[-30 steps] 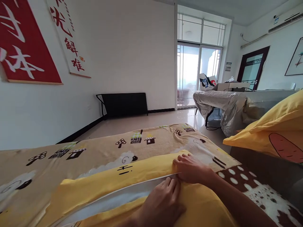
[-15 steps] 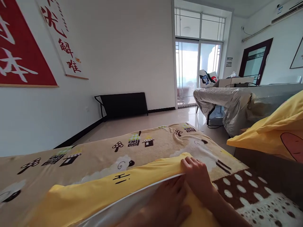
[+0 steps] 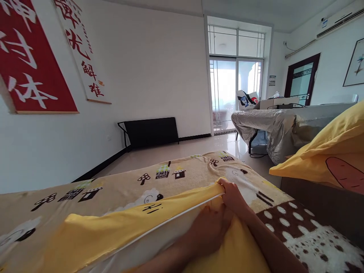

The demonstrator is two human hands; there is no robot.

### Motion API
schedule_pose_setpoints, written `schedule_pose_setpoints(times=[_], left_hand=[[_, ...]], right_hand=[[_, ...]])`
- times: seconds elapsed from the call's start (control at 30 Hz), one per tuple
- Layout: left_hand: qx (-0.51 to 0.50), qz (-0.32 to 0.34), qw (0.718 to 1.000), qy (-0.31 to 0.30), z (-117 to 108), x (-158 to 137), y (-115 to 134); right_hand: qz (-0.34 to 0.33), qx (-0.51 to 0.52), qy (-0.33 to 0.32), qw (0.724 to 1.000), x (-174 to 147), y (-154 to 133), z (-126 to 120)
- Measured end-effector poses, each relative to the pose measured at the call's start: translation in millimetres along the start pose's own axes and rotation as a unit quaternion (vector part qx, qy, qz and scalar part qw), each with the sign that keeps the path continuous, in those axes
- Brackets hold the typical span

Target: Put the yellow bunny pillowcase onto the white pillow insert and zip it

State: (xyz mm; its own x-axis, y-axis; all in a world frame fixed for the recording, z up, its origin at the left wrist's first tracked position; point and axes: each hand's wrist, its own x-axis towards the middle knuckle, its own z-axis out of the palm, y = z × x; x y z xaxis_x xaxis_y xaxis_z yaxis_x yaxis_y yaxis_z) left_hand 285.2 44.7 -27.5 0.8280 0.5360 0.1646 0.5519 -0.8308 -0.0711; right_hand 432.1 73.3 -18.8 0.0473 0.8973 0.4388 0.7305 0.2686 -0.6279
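Observation:
A yellow pillowcase (image 3: pixel 119 231) with black "Hi" lettering lies in front of me, its long white-edged opening facing me. Inside the opening shows a whitish pillow (image 3: pixel 159 239). My right hand (image 3: pixel 233 195) is closed on the pillowcase's far right corner, with the cloth bunched under its fingers. Just below it, my left hand (image 3: pixel 206 229) reaches into the right end of the opening, against the whitish filling. Its fingers look curled, but shadow and cloth hide their tips, and I cannot make out what they grip.
Beneath lies a beige blanket (image 3: pixel 113 189) printed with sheep and houses. A second yellow pillow (image 3: pixel 321 151) rests at the right. Beyond stand a plastic-covered table (image 3: pixel 261 117) and a black folded frame (image 3: pixel 150 132) against the wall.
My left hand has gone from flatter, with the thumb apart, to more curled and slightly higher. My right hand keeps hold of the corner. The view has tilted up and a little left.

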Motion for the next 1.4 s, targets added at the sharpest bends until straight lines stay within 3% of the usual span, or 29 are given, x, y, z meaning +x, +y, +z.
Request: schedule_pose_setpoints(times=[0.13, 0.33, 0.5, 0.57, 0.7, 0.83, 1.0, 1.1, 1.2, 1.3, 1.4], left_hand=[[-0.026, -0.064, 0.998, -0.005, 7, 10, 5], [-0.018, -0.010, 1.000, 0.010, 3, 16, 7], [-0.030, 0.021, 0.999, -0.027, 2, 20, 4], [-0.032, 0.021, 0.999, -0.033, 0, 24, 2], [-0.070, 0.039, 0.996, 0.049, 2, 32, -4], [-0.131, -0.046, 0.981, 0.139, 15, 34, -11], [-0.094, -0.062, 0.990, 0.089, 25, 38, -13], [-0.102, -0.072, 0.990, 0.059, 23, 43, -10], [-0.105, -0.084, 0.990, 0.043, 23, 45, -8], [-0.080, -0.074, 0.992, 0.067, 26, 43, -7], [-0.061, -0.014, 0.993, 0.096, 28, 42, -8]], right_hand=[[-0.047, 0.016, -0.055, 0.997, 2, 7, -12], [-0.087, -0.089, -0.145, 0.982, -8, 6, -35], [-0.003, -0.299, -0.087, 0.950, -18, -15, -30], [0.028, -0.327, -0.050, 0.943, -18, -20, -27], [0.046, -0.243, -0.042, 0.968, -11, -9, -20], [0.017, -0.088, -0.032, 0.995, 0, 10, -12], [-0.010, 0.003, -0.021, 1.000, 7, 22, -7], [-0.038, 0.034, -0.075, 0.996, 10, 29, -13], [-0.046, -0.001, -0.118, 0.992, 10, 31, -20], [-0.013, -0.107, -0.070, 0.992, 5, 22, -21], [0.042, -0.226, -0.023, 0.973, -1, 8, -19]])
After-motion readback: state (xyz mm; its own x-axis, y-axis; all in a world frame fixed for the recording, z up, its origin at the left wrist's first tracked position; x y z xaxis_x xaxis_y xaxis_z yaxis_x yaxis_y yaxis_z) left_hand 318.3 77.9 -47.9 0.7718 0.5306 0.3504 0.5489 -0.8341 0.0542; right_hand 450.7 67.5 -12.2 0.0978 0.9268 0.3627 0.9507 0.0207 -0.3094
